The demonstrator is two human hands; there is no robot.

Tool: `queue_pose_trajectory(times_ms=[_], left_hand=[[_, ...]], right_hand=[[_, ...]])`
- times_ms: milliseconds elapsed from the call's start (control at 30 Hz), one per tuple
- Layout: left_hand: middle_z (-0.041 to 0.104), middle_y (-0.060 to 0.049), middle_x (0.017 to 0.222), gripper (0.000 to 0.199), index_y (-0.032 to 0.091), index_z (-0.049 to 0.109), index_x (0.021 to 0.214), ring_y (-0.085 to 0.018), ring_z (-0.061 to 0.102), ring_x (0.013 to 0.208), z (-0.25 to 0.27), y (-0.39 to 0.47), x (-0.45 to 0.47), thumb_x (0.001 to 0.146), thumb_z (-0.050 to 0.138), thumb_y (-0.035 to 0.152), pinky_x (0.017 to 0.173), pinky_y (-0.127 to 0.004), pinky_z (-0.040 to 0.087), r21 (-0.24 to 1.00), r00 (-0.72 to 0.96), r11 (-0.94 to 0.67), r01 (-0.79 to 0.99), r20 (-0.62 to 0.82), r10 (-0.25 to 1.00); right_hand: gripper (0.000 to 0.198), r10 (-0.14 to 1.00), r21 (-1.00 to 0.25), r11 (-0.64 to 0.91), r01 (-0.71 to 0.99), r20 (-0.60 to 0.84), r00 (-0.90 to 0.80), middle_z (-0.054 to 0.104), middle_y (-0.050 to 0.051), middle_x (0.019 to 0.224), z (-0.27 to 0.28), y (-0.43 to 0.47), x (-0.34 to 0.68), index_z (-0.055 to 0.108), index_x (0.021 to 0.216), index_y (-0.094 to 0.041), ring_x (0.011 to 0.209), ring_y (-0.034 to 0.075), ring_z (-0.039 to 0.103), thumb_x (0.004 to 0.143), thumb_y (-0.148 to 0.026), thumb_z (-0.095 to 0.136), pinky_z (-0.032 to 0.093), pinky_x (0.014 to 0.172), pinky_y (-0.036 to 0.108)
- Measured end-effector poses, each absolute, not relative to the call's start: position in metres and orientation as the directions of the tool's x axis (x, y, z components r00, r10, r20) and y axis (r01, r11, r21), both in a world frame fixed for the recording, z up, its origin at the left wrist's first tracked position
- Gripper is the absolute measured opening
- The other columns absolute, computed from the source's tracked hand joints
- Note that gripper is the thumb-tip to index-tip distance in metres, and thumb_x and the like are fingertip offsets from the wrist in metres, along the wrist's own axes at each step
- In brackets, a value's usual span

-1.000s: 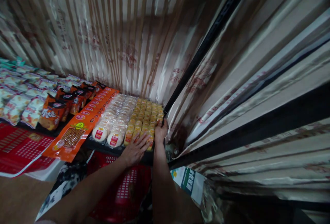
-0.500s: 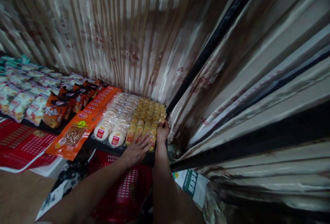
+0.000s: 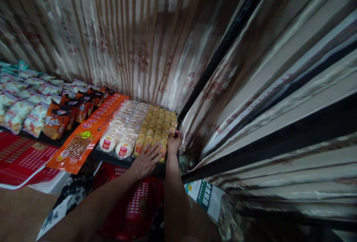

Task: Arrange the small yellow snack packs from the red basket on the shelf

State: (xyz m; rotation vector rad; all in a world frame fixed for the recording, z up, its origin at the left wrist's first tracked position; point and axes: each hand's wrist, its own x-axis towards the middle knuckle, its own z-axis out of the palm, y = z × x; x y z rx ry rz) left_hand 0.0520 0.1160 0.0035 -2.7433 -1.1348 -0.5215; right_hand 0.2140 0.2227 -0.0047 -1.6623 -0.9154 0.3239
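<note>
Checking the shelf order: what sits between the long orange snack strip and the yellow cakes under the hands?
In the head view, rows of round white cakes in clear wrap lie between the orange strip and the yellow cakes.

Orange snack strip (image 3: 88,135), round white buns (image 3: 120,138), red basket (image 3: 134,205) below, striped curtain (image 3: 125,37) behind.

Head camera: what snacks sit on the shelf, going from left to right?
Pale snack bags → dark orange bags → long orange packs → white round cakes → yellow cakes → right hand.
</note>
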Motion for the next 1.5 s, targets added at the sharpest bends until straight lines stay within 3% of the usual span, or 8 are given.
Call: queue_pose_trajectory(times_ms=[433,833,1500], left_hand=[[0.023,-0.006,0.152,0.060,0.022,0.030,0.142,-0.024,0.012,0.142,0.007,0.113,0.052,0.084,0.046,0.021,0.114,-0.048,0.010,-0.001,0.649,-0.702,0.713,0.380,0.659],[0.022,-0.005,0.152,0.064,0.023,0.026,0.144,-0.024,0.010,0.142,0.009,0.113,0.053,0.083,0.046,0.022,0.114,-0.047,0.008,-0.024,0.660,-0.696,0.717,0.343,0.668],[0.025,-0.005,0.152,0.060,0.023,0.028,0.143,-0.023,0.012,0.142,0.010,0.112,0.051,0.085,0.046,0.023,0.115,-0.047,0.011,0.013,0.669,-0.724,0.690,0.371,0.644]], right_hand=[[0.047,0.732,-0.948,0.038,0.317,0.242,0.637,0.064,0.014,0.109,-0.016,0.217,0.212,0.054,0.116,-0.012,0.098,0.021,0.060,0.077,-0.037,0.048,0.043,0.091,0.036],[0.050,0.742,-0.961,0.085,0.261,0.236,0.627,0.060,0.015,0.120,-0.016,0.212,0.212,0.054,0.119,-0.012,0.107,0.021,0.057,0.078,-0.039,0.048,0.043,0.094,0.036],[0.051,0.774,-0.919,0.030,0.393,0.270,0.573,0.061,0.015,0.120,-0.016,0.213,0.216,0.057,0.119,-0.012,0.112,0.024,0.054,0.080,-0.042,0.041,0.037,0.099,0.040]])
